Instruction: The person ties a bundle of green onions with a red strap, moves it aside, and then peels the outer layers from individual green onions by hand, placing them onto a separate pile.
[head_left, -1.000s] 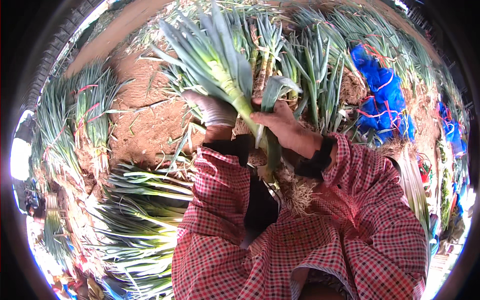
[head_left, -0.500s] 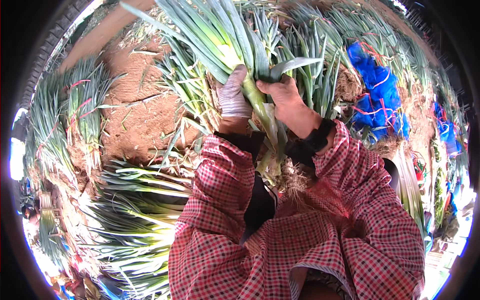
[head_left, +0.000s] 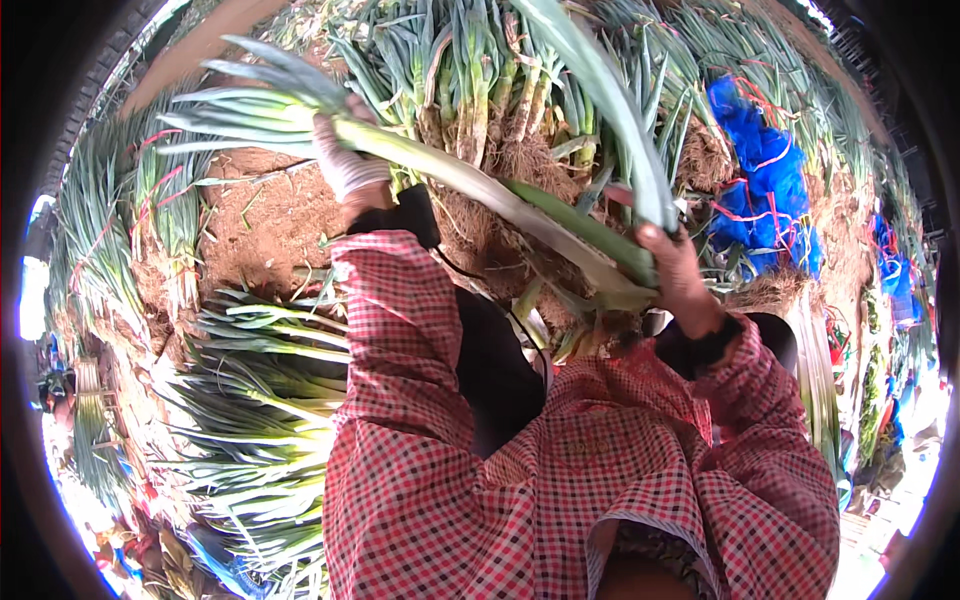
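My left hand [head_left: 347, 165], in a pale striped glove, is closed around a large green onion [head_left: 465, 178] just below its leaves. The stalk slants down to the right, with its leaves fanned out to the left. My bare right hand [head_left: 685, 278] grips a long outer leaf [head_left: 610, 105] near the lower end of the stalk. That leaf stands away from the stalk, and a green strip of sheath runs alongside. The root end is partly hidden behind the right hand. Left of my lap lies a pile of green onions [head_left: 290, 425] with pale stems.
Upright green onions with soil on their roots [head_left: 480, 85] stand ahead. Tied bundles [head_left: 175, 210] lie at the left on brown soil [head_left: 250, 220]. Blue netting [head_left: 765, 165] with pink ties is at the right, near more bundles.
My left hand has moved left, tilting the green onion from upright to a slant. My right hand has moved right and down, pulling an outer leaf away from the stalk.
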